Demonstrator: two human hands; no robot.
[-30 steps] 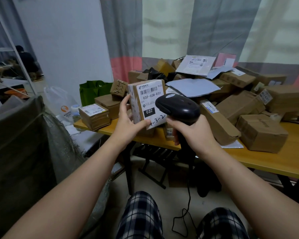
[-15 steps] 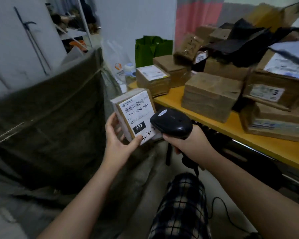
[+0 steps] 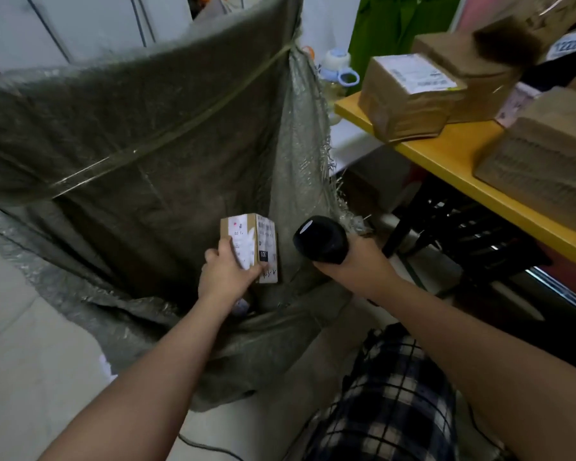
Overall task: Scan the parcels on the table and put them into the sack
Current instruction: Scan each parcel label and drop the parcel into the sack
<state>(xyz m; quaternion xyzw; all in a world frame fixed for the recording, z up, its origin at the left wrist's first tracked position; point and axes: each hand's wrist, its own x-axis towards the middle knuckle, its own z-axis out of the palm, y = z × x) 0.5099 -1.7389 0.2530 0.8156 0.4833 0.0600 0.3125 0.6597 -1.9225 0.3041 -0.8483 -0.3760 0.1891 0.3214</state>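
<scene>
Yellow table (image 3: 459,158) at right; brown cardboard parcels (image 3: 403,98) lie on it.

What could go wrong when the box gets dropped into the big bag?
The parcel in the left hand is in the open sack, but the near rim sags, so it might slide out. The scanner in the right hand is close beside it and could get bumped. A box sits at the table corner and might be knocked off.
</scene>
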